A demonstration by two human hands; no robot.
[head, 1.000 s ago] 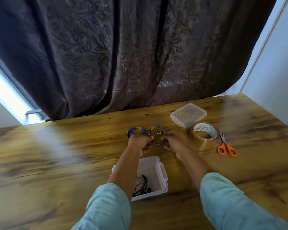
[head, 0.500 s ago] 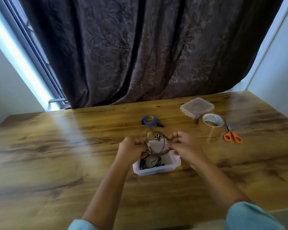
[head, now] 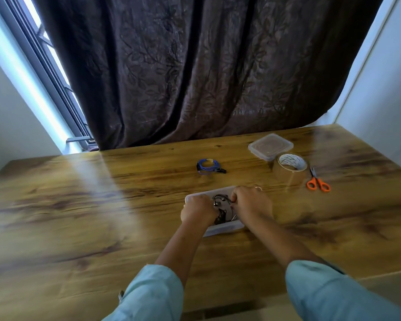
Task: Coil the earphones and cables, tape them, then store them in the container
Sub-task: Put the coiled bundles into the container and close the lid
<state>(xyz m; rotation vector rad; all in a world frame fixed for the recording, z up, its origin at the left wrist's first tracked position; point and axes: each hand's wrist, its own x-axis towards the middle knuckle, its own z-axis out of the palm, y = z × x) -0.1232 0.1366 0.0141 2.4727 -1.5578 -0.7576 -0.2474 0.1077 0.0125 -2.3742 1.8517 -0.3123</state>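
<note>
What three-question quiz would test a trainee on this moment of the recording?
1. True or false: the blue cable coil lies inside the container.
2. What lies between the lid and the scissors? A) tape roll B) phone C) cup
3. What do the left hand and right hand hold at the container's opening?

Key: 1 false, it lies on the table beyond it; 2 A; 3 the coiled earphones.

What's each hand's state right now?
Left hand: grips the coiled black earphone cable over the clear plastic container.
Right hand: pinches the same coil's other side.
</note>
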